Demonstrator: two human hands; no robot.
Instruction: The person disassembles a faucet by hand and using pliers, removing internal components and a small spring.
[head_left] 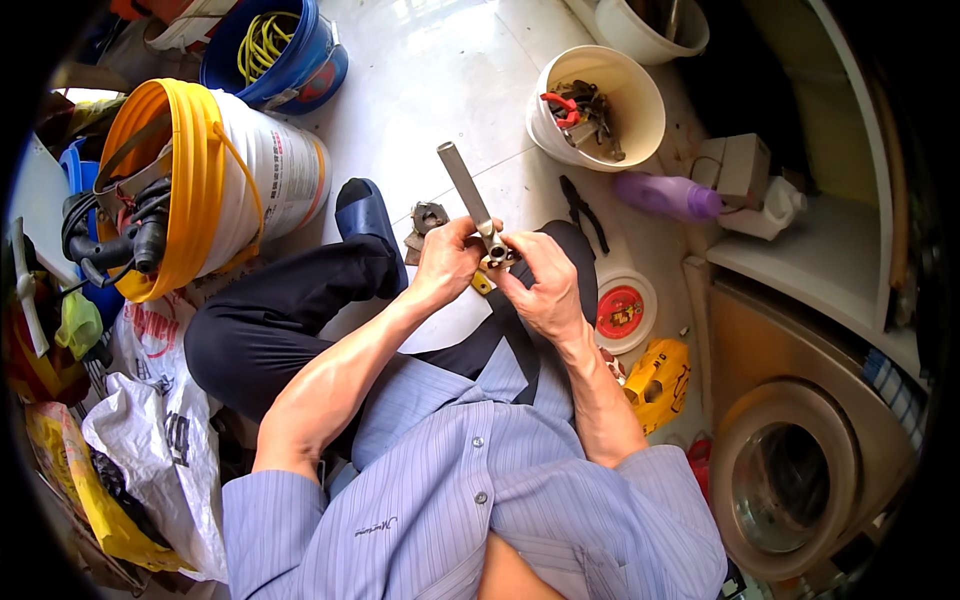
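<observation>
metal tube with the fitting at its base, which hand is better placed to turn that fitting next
Probably the right hand: its fingertips pinch the fitting at the base, while the left hand grips the metal tube to steady it.

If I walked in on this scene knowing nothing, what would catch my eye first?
Probably the two bare hands at the centre: the left hand and right hand together grip a brass fitting with a grey metal tube sticking up and away from it. Next, the big white bucket wrapped in yellow hose at upper left, and the cream plastic tub of tools at the top, both on the pale tiled floor.
</observation>
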